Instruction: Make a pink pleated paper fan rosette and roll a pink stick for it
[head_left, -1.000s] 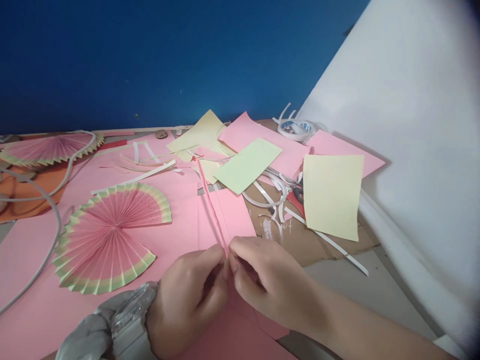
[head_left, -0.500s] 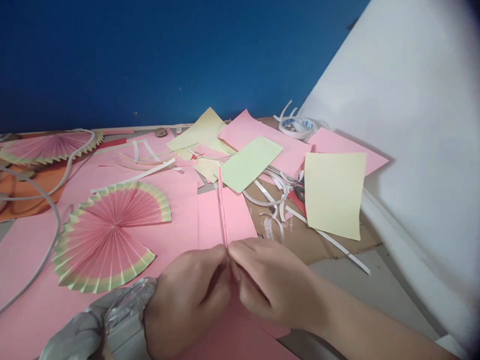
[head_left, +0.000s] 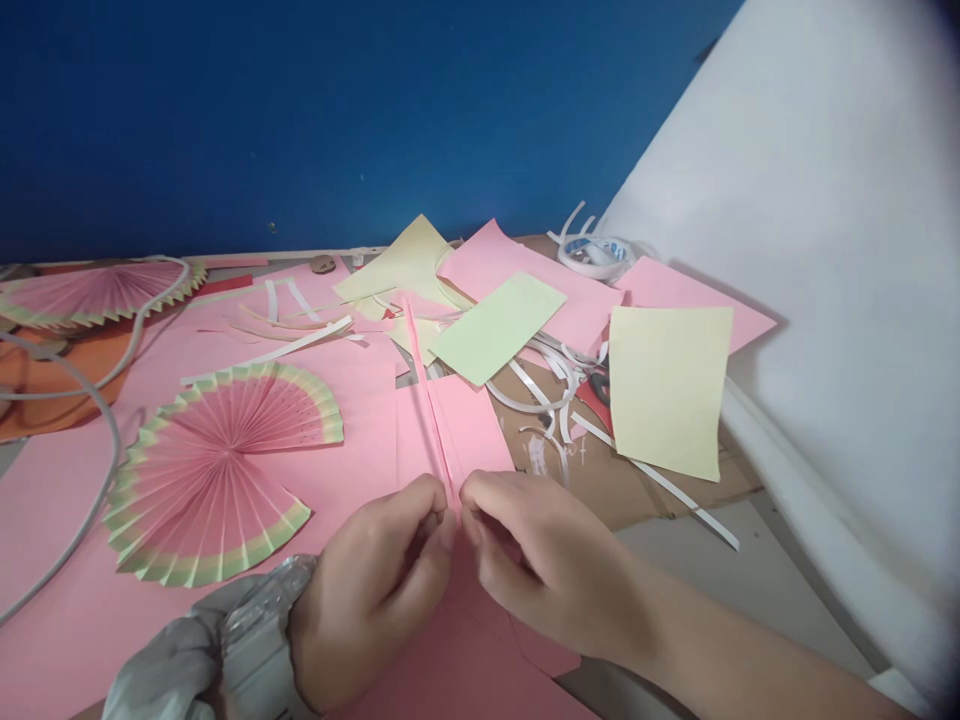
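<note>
Between my hands is a narrow folded pink paper strip (head_left: pixel 427 390), seen nearly edge-on and reaching away from me. My left hand (head_left: pixel 382 575), with a clear-cased watch and grey scrunchie at the wrist, pinches its near end from the left. My right hand (head_left: pixel 525 560) pinches the same end from the right, with a small gap between the two hands. Pink paper sheets (head_left: pixel 367 390) lie beneath. Left of my hands rests a pleated paper fan (head_left: pixel 225 450) coloured like a watermelon, pink with a yellow-green rim.
A second pleated fan (head_left: pixel 105 290) lies at the far left beside a white cable (head_left: pixel 112 430). Green paper (head_left: pixel 501 325), yellow paper (head_left: pixel 670 390), white paper strips (head_left: pixel 675 495) and a tape roll (head_left: pixel 595 255) sit to the right, over cardboard (head_left: pixel 622 500). A blue wall rises behind.
The far end of the pink strip has swung left and slightly up, so it now leans. My hands have moved slightly apart at the near end.
</note>
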